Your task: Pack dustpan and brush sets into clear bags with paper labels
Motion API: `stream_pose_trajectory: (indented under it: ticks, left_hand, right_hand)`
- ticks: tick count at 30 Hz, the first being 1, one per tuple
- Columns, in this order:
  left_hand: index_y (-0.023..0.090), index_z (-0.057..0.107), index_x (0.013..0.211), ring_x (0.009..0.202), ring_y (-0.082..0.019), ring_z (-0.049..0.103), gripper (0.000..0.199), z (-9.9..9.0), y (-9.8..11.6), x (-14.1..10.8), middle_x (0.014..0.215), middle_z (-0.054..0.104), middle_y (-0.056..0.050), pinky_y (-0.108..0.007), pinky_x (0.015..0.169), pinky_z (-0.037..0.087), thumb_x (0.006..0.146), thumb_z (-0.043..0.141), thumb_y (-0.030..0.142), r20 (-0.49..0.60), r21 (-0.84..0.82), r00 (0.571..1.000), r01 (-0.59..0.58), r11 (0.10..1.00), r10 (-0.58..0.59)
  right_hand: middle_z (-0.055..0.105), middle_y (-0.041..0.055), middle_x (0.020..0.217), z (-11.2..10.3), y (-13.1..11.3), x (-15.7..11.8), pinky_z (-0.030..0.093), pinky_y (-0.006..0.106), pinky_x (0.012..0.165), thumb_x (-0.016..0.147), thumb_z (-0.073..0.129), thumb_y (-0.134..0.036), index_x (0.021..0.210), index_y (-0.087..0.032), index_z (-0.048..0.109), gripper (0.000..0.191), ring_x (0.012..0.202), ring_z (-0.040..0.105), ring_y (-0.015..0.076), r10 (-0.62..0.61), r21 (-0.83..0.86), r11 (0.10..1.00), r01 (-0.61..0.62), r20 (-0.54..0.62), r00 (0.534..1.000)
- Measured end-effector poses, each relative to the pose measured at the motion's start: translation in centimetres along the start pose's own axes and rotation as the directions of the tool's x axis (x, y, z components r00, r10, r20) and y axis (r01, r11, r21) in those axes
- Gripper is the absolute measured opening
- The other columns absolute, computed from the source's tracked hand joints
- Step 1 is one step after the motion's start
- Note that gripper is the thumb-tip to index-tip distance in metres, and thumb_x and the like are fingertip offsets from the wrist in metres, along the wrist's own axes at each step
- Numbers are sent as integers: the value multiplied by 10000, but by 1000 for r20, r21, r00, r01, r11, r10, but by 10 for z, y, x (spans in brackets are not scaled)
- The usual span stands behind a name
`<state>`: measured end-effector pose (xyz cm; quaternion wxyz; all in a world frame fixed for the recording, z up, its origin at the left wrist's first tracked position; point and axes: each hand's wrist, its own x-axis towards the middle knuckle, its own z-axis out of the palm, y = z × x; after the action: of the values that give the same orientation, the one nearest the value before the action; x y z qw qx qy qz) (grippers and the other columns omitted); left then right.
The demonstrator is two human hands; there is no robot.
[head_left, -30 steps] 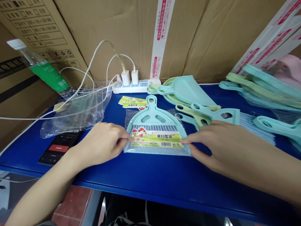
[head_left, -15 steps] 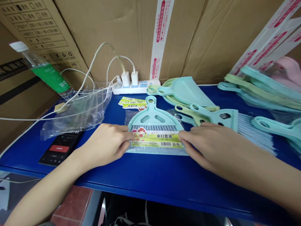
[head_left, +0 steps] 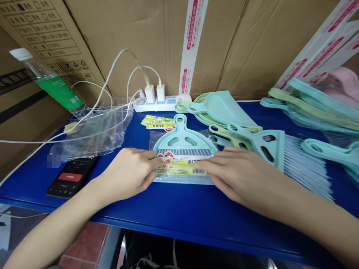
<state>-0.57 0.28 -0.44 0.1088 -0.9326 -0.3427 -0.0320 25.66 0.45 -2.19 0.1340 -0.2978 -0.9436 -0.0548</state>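
Note:
A light-blue dustpan and brush set [head_left: 181, 140] in a clear plastic bag lies on the blue table directly in front of me, handle pointing away. A yellow-green printed card label [head_left: 174, 163] sits across the lower part of the set. My left hand [head_left: 131, 168] grips the left edge of the bagged set, its fingers curled and the thumb tucked below. My right hand [head_left: 238, 170] lies over the right part of the set and card, fingers stretched out and touching the label, covering some of its print.
Right of the set lie loose brushes [head_left: 255, 144] and stacked dustpans [head_left: 224, 108], with bagged sets [head_left: 316, 102] at far right. Spare labels [head_left: 158, 121], a power strip [head_left: 179, 102], cables, a plastic bag [head_left: 103, 130], a bottle [head_left: 60, 91] and a phone [head_left: 72, 175] are behind and left.
My right hand has slid left from the bag's right edge onto the label, and its fingers have straightened. My left hand has barely moved. The blue brush at right has shifted slightly.

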Motion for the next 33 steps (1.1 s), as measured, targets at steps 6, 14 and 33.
stream_pose_trajectory:
  ticks: [6, 14, 33]
  left_hand:
    - [200, 662, 832, 563, -147, 621, 230, 1, 0, 0, 717, 680, 20, -274, 510, 393, 849, 452, 106, -1, -4, 1000, 0, 1000, 0]
    - [172, 661, 982, 635, -179, 658, 239, 11, 8, 4, 829, 710, -6, -320, 586, 503, 900, 437, 151, -107, 4, 980, -168, 986, 167]
    - [209, 536, 1266, 703, -180, 702, 426, 14, 19, 14, 986, 733, -40, -288, 625, 536, 857, 483, 102, 152, -62, 987, -48, 997, 56]
  right_hand:
    - [742, 21, 809, 6, 0, 2, 469, 327, 710, 823, 486, -32, 1002, -207, 697, 327, 703, 671, 178, 7, 71, 997, -12, 75, 997]
    - [720, 9, 763, 11, -1, 5, 472, 326, 691, 800, 492, -12, 1028, -211, 681, 357, 688, 670, 189, 2, 85, 996, -9, 84, 996]
    - [750, -14, 782, 5, -1, 4, 430, 304, 641, 777, 483, 27, 1072, -241, 684, 447, 680, 692, 169, 35, 48, 998, -40, 101, 994]
